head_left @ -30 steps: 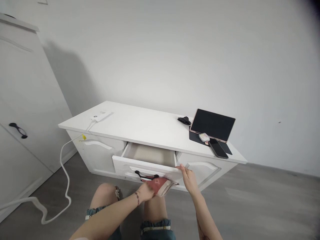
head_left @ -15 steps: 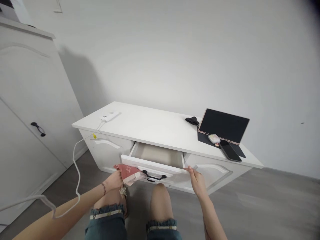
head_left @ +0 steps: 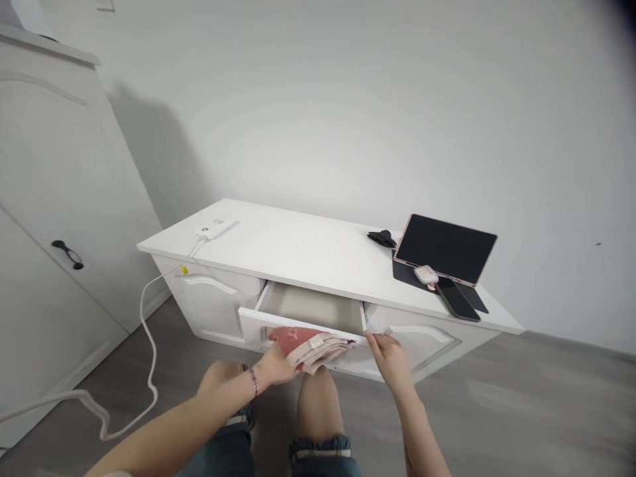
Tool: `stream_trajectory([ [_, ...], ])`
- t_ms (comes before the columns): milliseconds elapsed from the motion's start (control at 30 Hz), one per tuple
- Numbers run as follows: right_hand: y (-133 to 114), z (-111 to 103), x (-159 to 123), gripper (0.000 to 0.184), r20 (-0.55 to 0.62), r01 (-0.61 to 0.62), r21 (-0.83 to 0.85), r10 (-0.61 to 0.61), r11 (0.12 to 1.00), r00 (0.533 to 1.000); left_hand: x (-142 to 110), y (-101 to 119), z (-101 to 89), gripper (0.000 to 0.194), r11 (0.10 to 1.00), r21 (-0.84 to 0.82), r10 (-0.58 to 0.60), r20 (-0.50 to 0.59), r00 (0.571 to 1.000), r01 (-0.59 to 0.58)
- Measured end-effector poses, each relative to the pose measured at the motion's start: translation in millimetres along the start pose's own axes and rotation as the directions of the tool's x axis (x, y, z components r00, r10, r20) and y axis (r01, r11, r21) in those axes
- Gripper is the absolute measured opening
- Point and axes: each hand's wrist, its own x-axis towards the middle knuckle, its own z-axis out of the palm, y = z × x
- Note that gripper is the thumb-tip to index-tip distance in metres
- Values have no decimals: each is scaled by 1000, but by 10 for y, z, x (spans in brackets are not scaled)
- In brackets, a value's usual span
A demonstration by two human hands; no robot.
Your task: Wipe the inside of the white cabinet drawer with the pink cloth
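Observation:
My left hand (head_left: 274,366) is closed on a folded red and cream cloth (head_left: 311,344), holding it in front of the open drawer (head_left: 308,310) of a low white cabinet (head_left: 278,248). The cloth covers the middle of the drawer front. My right hand (head_left: 391,356) rests at the drawer front's right corner, fingers on its edge. The inside of the drawer shows a bare pale bottom. My knees are just below the drawer.
On the cabinet top stand a propped tablet (head_left: 450,248), a small white case (head_left: 426,274), a dark phone (head_left: 458,300), a black hair clip (head_left: 381,237) and a white charger (head_left: 215,228) whose cable (head_left: 147,338) trails to the floor. A tall white wardrobe (head_left: 54,199) stands left.
My left hand carried the cloth out to the left of the drawer, then back to its middle and slightly higher. My right hand stayed at the drawer's right corner.

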Motion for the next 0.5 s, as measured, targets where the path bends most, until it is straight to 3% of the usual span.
stream_trajectory([
  [100,-60,1,15,58,-32,81,-111,-85,990,996,189,101,43,58,992,8,124,35,992,-124],
  [200,-178,51,-2,44,-15,151,-136,-155,979,988,160,41,157,59,994,39,98,27,995,-99],
  [333,-349,221,-29,30,2,232,-94,-233,968,973,-163,-199,284,58,987,157,12,8,1000,-13],
  [500,-399,393,4,29,-87,243,-76,-249,967,965,-646,-463,21,65,978,173,-103,-71,992,114],
])
